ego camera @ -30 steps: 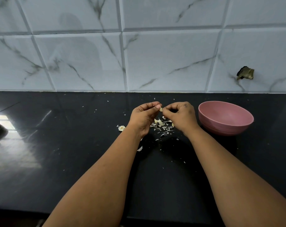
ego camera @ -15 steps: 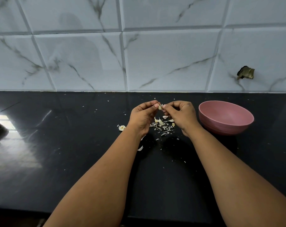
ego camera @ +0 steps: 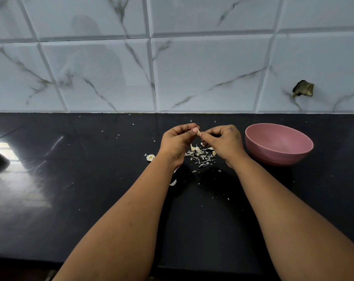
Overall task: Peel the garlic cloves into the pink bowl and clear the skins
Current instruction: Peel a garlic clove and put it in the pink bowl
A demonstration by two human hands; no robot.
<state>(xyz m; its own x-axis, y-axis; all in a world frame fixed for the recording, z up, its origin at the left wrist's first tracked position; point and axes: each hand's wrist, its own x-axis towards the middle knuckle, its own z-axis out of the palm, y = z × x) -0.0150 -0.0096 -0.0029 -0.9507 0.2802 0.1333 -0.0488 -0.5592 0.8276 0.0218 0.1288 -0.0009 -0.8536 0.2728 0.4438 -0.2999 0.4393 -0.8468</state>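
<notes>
You're mid-peel; left hand (ego camera: 177, 141) and right hand (ego camera: 222, 141) both pinch the clove (ego camera: 198, 133) above the skins (ego camera: 200, 155); bowl (ego camera: 278, 144) sits just right; next, strip the skin, drop clove in bowl.

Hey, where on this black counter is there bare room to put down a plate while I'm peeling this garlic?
The widest bare patch of the counter is to the left of the left hand, past the stray garlic bit. The near strip between your forearms has only a few flecks. It is crowded at the skin pile under both hands and by the pink bowl beside the right hand.
</notes>
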